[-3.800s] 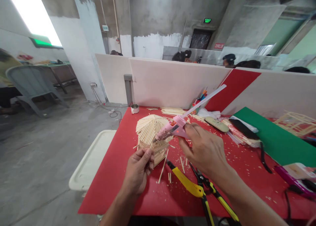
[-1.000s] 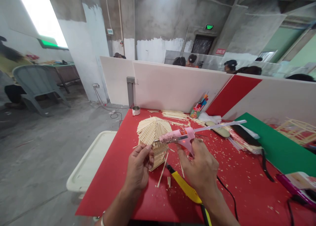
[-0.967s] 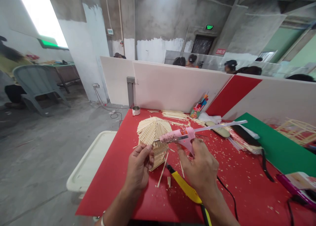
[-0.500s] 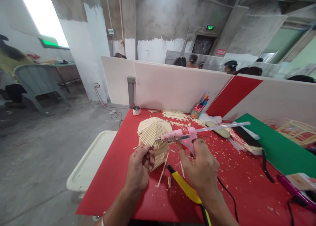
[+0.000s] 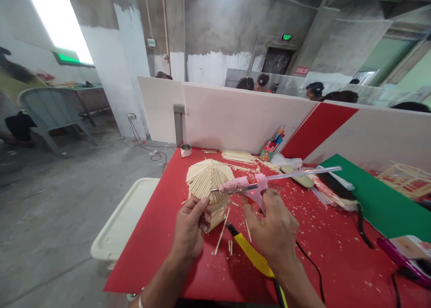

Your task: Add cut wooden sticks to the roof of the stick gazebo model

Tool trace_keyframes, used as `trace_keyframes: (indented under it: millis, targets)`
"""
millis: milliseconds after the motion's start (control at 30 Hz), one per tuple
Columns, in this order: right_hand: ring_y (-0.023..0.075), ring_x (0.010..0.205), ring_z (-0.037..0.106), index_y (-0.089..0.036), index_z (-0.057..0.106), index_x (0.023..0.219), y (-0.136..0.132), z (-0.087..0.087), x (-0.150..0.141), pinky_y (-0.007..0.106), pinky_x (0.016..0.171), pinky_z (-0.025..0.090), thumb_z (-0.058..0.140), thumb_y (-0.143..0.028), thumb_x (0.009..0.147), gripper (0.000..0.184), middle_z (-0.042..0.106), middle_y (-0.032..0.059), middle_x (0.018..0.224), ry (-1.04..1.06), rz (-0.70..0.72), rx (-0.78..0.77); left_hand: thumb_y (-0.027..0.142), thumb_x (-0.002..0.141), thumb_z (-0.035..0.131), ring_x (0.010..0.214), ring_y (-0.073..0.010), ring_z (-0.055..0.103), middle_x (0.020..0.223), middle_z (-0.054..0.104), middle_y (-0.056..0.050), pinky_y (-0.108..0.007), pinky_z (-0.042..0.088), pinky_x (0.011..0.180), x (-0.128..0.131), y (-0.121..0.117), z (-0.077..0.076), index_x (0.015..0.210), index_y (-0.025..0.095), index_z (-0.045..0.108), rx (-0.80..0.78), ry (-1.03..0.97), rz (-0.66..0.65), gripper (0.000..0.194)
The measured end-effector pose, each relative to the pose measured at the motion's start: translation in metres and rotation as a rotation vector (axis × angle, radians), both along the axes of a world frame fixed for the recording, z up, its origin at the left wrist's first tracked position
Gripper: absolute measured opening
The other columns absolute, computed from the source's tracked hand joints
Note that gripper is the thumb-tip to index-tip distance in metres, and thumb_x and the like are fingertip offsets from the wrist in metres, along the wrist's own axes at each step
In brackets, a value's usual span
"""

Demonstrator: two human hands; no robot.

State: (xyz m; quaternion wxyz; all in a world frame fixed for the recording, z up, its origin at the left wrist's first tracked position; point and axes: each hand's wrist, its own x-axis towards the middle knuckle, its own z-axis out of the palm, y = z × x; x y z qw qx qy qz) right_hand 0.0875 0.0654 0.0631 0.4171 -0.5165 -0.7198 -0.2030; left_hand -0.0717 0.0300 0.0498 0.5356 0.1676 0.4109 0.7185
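A small model house of thin wooden sticks (image 5: 202,182) with a cone-like, many-sided roof stands on the red table. My left hand (image 5: 190,227) is pinched at the front lower edge of this roof. Its fingertips hide whatever lies between them. My right hand (image 5: 274,222) is wrapped round the handle of a pink hot glue gun (image 5: 247,184), whose metal nozzle points left, close to the roof's front. A long clear glue stick (image 5: 310,171) sticks out of the gun's back. Below the house lie several loose sticks (image 5: 222,231) and a yellow-handled cutting tool (image 5: 252,254), partly hidden by my right forearm.
More sticks (image 5: 239,156), a pen cup (image 5: 267,151) and a roll of tape (image 5: 186,150) line the table's back. A green board (image 5: 377,200), a black pouch (image 5: 333,184) and wood crumbs are at right. A white partition (image 5: 235,115) stands behind; people sit beyond it.
Since the oldest frame, the glue gun has tipped from a steep slant to nearly level, and my right hand has shifted. Over the last second both hands stay almost still at the roof.
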Motion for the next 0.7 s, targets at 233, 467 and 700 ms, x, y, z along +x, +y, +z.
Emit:
trace_keyframes:
  millis: [233, 467, 700]
  targets:
    - [0.0167, 0.064, 0.053, -0.015, 0.057, 0.093, -0.0001, -0.0006, 0.0001, 0.027, 0.053, 0.034, 0.045, -0.044, 0.09, 0.031, 0.058, 0.0044, 0.076, -0.003, 0.005, -0.009, 0.034, 0.055, 0.083, 0.039, -0.0039, 0.045, 0.051, 0.057, 0.004, -0.014, 0.031, 0.036, 0.0013, -0.0009, 0.0015, 0.063, 0.015, 0.056, -0.018, -0.008, 0.012, 0.034]
    - [0.0159, 0.063, 0.051, -0.015, 0.057, 0.092, -0.0011, 0.0003, 0.0015, 0.026, 0.054, 0.032, 0.045, -0.043, 0.09, 0.03, 0.057, 0.0043, 0.076, 0.009, 0.002, -0.016, 0.033, 0.061, 0.079, 0.041, -0.0048, 0.046, 0.053, 0.058, 0.003, -0.015, 0.033, 0.038, 0.0002, -0.0023, -0.0001, 0.067, 0.015, 0.058, 0.006, -0.049, -0.02, 0.028]
    - [0.0154, 0.063, 0.049, -0.017, 0.054, 0.088, -0.0015, -0.0018, 0.0039, 0.026, 0.055, 0.032, 0.049, -0.043, 0.088, 0.026, 0.055, 0.0029, 0.074, 0.031, -0.031, -0.028, 0.024, 0.058, 0.076, 0.041, -0.0053, 0.046, 0.053, 0.058, 0.002, -0.016, 0.033, 0.039, 0.0007, -0.0024, 0.0019, 0.063, 0.015, 0.055, 0.008, -0.067, -0.039, 0.023]
